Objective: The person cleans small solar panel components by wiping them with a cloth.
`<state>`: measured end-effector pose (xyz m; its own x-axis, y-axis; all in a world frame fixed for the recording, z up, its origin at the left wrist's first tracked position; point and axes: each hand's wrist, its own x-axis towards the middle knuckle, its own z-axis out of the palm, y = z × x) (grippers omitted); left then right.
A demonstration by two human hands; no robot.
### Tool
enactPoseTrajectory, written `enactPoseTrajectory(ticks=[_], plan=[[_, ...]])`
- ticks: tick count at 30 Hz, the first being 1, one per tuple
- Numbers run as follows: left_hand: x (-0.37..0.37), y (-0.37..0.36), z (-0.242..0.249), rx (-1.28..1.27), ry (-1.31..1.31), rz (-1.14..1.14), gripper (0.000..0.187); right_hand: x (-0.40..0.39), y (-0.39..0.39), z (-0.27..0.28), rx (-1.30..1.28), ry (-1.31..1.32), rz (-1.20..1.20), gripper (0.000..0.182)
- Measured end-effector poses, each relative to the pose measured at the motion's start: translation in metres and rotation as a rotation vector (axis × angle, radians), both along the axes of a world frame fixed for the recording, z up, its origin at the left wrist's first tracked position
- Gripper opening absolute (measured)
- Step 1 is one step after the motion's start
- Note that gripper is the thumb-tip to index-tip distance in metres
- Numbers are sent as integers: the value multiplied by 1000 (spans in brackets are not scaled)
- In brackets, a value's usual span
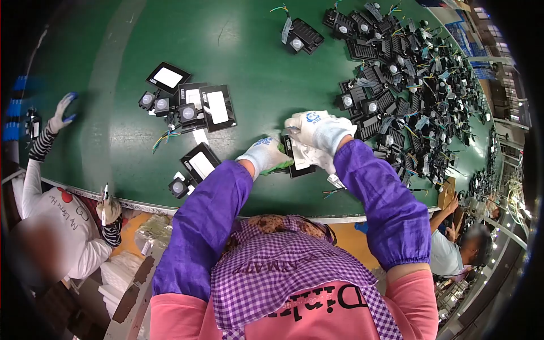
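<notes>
A black panel with a white face (301,165) lies at the middle of the green table, near its front edge. My left hand (264,155), in a white glove, has its fingers closed on the panel's left side. My right hand (321,131), gloved too, presses a crumpled white cloth (317,158) against the panel's upper right part. The right fingertips are partly hidden by the cloth and glove. Left of my hands lie similar panels (217,107) with small black sensor units (188,112) and coloured wires (165,138).
A large heap of black units (391,68) covers the table's right side. One unit (305,36) lies apart at the top. A co-worker (62,226) sits at the left, one gloved hand (60,113) over the table; another person (462,249) is at the right.
</notes>
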<state>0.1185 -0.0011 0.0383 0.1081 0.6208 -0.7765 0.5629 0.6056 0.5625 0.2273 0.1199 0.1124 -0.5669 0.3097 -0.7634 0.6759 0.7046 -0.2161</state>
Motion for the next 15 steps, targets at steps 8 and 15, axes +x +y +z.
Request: enactPoseTrajectory(ticks=[8, 15], plan=[[-25, 15, 4, 144, 26, 119, 53, 74, -26, -50, -34, 206, -574, 28], [-1, -30, -19, 522, 34, 315, 70, 76, -73, -29, 129, 346, -1016, 34]])
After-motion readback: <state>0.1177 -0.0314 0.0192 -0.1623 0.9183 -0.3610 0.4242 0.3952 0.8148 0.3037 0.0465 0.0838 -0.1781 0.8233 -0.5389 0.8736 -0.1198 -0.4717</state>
